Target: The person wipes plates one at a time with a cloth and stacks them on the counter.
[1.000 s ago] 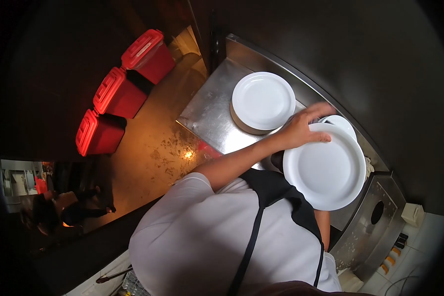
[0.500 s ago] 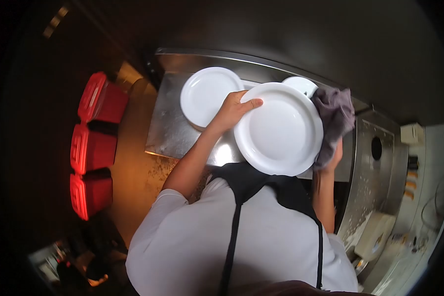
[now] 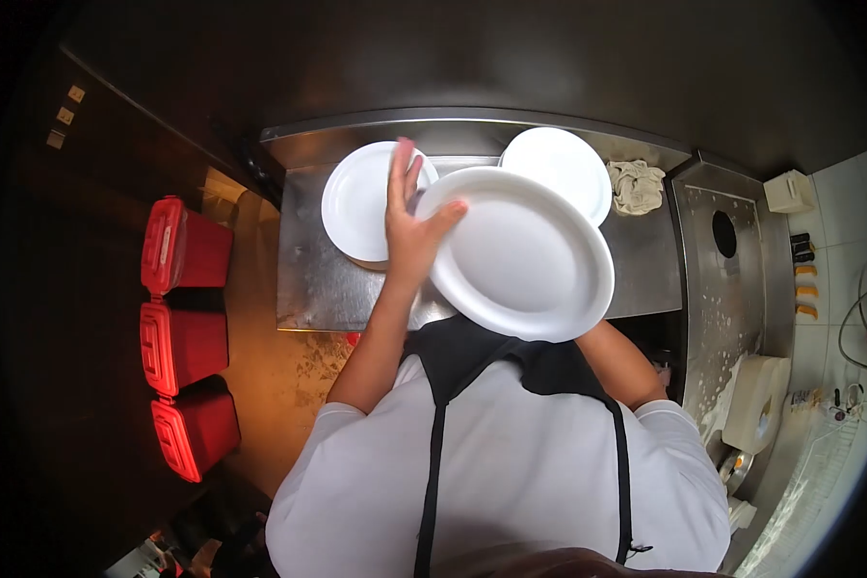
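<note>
A white round plate (image 3: 528,252) is tilted in front of my chest, above the metal counter. My left hand (image 3: 414,226) is at its left rim, fingers stretched upward and spread, the thumb reaching over the edge; the fingers are slightly blurred. Behind the plate my right hand is hidden, and only the right forearm (image 3: 618,361) shows below it. The purplish cloth cannot be seen now. To the left, a stack of white plates (image 3: 354,207) rests on the counter. Another white plate stack (image 3: 559,169) stands behind the tilted plate, partly covered by it.
A crumpled beige cloth (image 3: 637,187) lies at the counter's back right. Further right is a metal sink surface (image 3: 718,299) with a dark round hole. Red lidded bins (image 3: 197,249) line the floor at left. A wall runs along the back of the metal counter (image 3: 313,294).
The plate has tilted into a narrower oval. My left hand's fingers have moved from under the rim to spread upward. My right hand and the purplish cloth have gone behind the plate.
</note>
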`<state>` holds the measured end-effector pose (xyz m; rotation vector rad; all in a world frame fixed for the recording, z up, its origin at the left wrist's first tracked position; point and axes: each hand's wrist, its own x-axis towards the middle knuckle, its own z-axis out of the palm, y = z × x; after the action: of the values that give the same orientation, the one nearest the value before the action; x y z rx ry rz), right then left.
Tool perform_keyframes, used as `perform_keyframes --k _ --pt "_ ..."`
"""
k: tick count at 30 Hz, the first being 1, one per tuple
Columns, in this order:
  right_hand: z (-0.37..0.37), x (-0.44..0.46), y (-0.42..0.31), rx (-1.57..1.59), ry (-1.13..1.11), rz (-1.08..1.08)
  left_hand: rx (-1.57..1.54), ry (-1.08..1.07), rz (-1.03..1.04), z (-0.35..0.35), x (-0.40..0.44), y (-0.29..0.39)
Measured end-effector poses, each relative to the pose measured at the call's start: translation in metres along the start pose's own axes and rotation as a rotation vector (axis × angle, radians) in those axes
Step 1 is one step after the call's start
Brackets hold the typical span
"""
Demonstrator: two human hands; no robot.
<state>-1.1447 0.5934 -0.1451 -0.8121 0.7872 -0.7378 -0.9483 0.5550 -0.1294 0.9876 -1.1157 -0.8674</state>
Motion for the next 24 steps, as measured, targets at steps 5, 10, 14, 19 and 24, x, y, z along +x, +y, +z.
perform_keyframes --k 5,10,14,19,24 --pt "0.011 -0.002 0.006 -0.113 0.026 0.055 0.049 -0.051 -0.203 -0.05 -0.017 -0.001" --pt "-0.011 0.009 0.001 -0.353 0.006 -0.037 0.127 0.244 -0.292 -0.115 0.005 -0.03" --pt "-0.046 0.038 -0.045 -0.27 0.285 -0.346 0.134 0.372 -0.352 -0.158 0.013 -0.049" --pt "-0.11 0.06 -0.088 -0.933 0.946 -0.513 0.158 0.584 -0.438 -0.186 -0.003 -0.106" --pt "-0.161 0.07 -0.035 -1.838 0.721 -0.457 0.178 0.681 -0.436 -0.184 -0.009 -0.111"
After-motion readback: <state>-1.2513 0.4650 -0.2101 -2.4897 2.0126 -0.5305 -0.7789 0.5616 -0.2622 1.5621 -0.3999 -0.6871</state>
